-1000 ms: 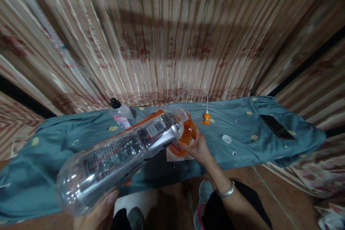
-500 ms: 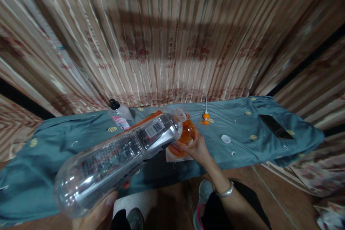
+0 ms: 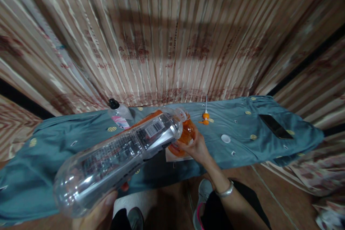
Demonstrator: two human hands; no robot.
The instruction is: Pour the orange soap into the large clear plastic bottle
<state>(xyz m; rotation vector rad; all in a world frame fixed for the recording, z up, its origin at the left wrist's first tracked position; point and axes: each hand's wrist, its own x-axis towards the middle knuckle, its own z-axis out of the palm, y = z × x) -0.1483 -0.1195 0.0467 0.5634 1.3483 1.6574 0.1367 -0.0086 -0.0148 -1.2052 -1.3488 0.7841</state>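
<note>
A large clear bottle [image 3: 115,158] with a barcode label is tilted, its base at the lower left and its open mouth at the upper right. My left hand [image 3: 99,208] is wrapped round its lower part from beneath. The mouth is at the top of an orange bottle [image 3: 185,133], which stands on a white, flat piece [image 3: 172,158]. Around the orange bottle's right side are the fingers of my right hand [image 3: 198,147]. Whether liquid passes between the bottles cannot be made out. An orange pump head [image 3: 206,116] with its tube lies behind my right hand.
The blue-green cloth [image 3: 151,172] covers a long table. At its back left stands a bottle with a black pump [image 3: 120,115]. A white round cap [image 3: 225,138] and a dark phone [image 3: 275,126] lie to the right. Pleated curtains [image 3: 172,43] hang behind.
</note>
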